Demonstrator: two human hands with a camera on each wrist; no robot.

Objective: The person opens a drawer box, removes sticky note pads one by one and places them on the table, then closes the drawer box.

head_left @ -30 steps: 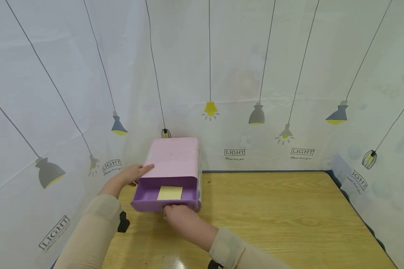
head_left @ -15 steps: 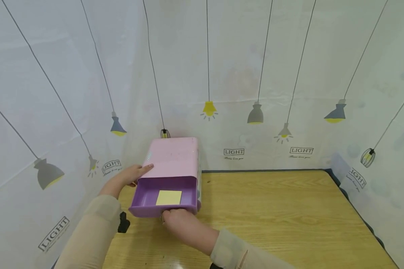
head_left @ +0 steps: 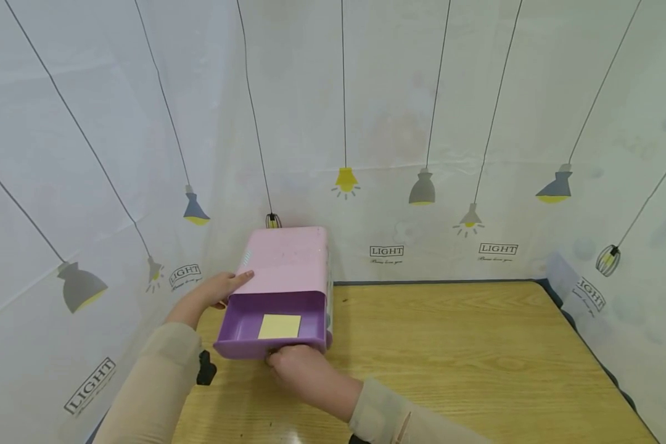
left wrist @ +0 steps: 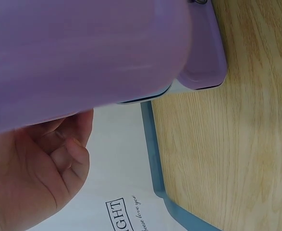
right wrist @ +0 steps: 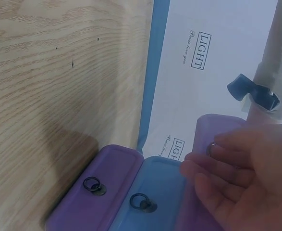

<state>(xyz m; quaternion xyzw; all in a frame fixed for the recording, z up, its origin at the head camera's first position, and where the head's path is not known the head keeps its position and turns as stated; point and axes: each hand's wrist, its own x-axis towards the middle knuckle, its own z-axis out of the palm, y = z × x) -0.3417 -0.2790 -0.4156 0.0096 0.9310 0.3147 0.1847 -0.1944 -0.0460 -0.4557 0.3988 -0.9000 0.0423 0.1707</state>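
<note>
Purple plastic drawer [head_left: 241, 350] looks light, stiff; its round metal ring [right wrist: 210, 149], grasped by right hand [head_left: 306, 375], seems the best hold; left hand [head_left: 217, 289] grips left edge of pink boxy cabinet [head_left: 285, 256].

A purple drawer [left wrist: 83, 53] partly hides the left hand [left wrist: 40, 175]; right of the hand, a LIGHT-printed sheet [left wrist: 119, 159], then the wooden bench [left wrist: 256, 144].

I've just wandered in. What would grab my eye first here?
Probably the pink drawer box on the left of the wooden table, its purple top drawer standing open with a pale yellow paper square inside. Two hands come next: the left hand at the box's left side, the right hand at the drawer's front. Behind, a pale backdrop shows printed hanging lamps.
</note>
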